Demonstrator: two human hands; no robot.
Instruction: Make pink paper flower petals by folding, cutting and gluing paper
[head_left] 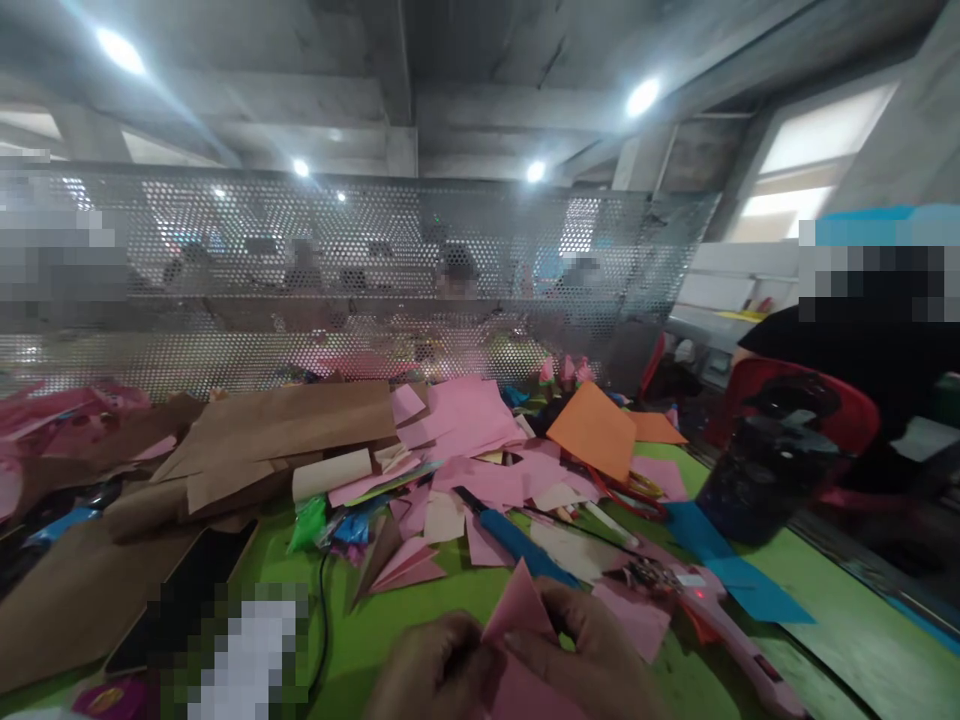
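A folded piece of pink paper [523, 612] is between my two hands at the bottom centre, its pointed tip facing up. My left hand [439, 665] pinches its left side, fingers curled. On the right, my right hand [574, 640] grips the paper with thumb and fingers pressed on it. Just beyond my hands lies a blue utility knife [517, 540]. Folded pink paper pieces [409, 565] rest to the left of it. Close to my right hand are a pink glue gun [724, 620] with a red light and a strip of blue paper [739, 565].
Brown paper sheets [292, 425] and pink sheets [465, 420] are heaped at the back. An orange sheet [596, 432] leans there. A dark jug [772, 470] stands right, near a seated person in black. A perforated metal screen [360, 270] borders the green table [345, 650].
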